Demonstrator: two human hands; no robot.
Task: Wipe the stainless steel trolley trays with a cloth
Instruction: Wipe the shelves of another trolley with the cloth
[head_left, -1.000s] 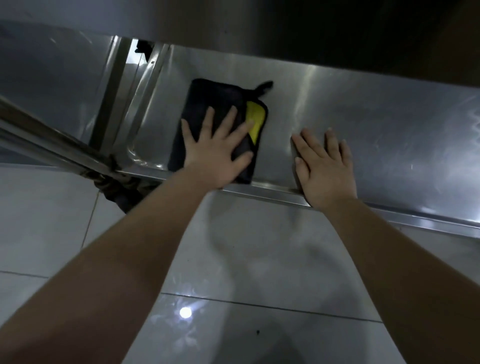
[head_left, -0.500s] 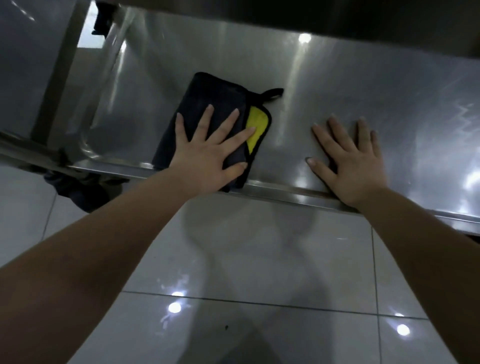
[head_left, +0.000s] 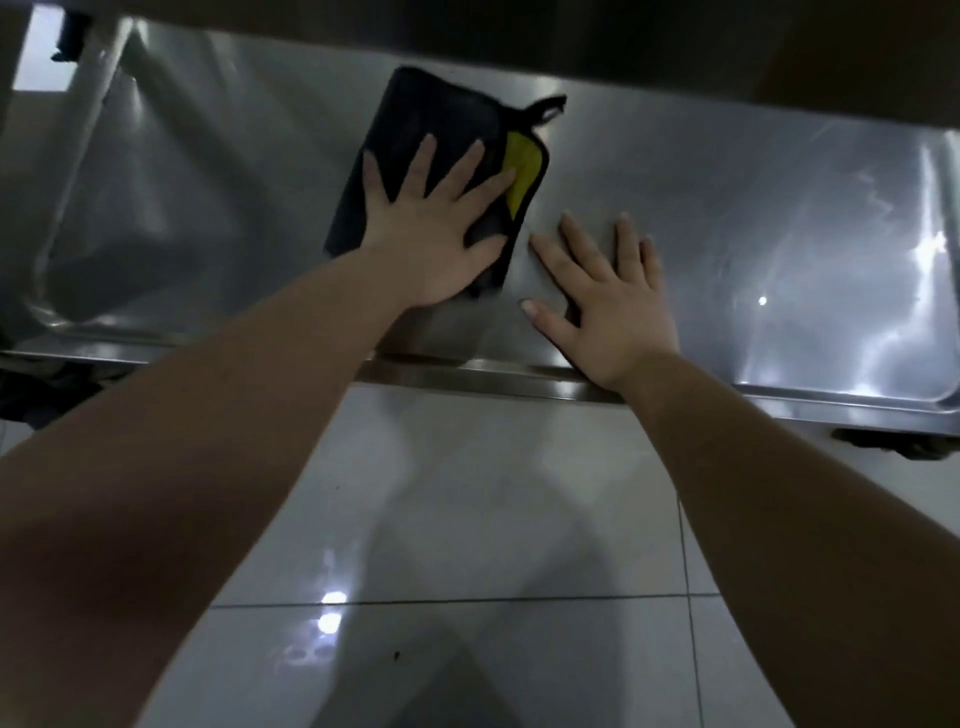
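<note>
Two flat hands in the tray (head_left: 779, 218): left hand (head_left: 431, 234) presses the cloth (head_left: 441, 130), right hand (head_left: 613, 296) bare steel.

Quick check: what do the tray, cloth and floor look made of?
Tray: likely brushed stainless steel, with streaky reflections. Cloth: soft dark fabric, perhaps microfibre, yellow inner face showing. Floor: glossy pale tiles, with grout lines and light glints.

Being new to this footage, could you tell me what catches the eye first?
A black cloth with a yellow corner lies on the shiny steel tray, pressed flat by the left hand. The right hand rests open on the bare tray beside it.
</note>
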